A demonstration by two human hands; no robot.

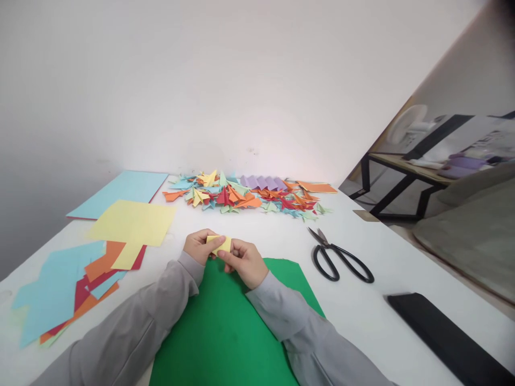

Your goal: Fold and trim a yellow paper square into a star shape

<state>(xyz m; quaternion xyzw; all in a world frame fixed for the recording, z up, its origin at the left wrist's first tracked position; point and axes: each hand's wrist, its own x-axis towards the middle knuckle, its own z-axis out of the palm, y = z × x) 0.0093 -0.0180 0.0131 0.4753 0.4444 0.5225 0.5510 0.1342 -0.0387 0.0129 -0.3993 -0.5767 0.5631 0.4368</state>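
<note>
A small folded yellow paper [220, 243] is pinched between both my hands above the far edge of a green sheet [225, 332]. My left hand [199, 246] grips its left end with curled fingers. My right hand [244, 261] holds its right end, thumb and fingers closed on it. Both arms wear grey sleeves and rest over the green sheet on the white table [281, 236].
A heap of folded coloured paper shapes [245, 197] lies at the back. Loose yellow [132, 222], light blue [120, 193] and orange sheets lie left. Black scissors [340, 261] rest to the right, a flat black object [446, 338] nearer the right edge.
</note>
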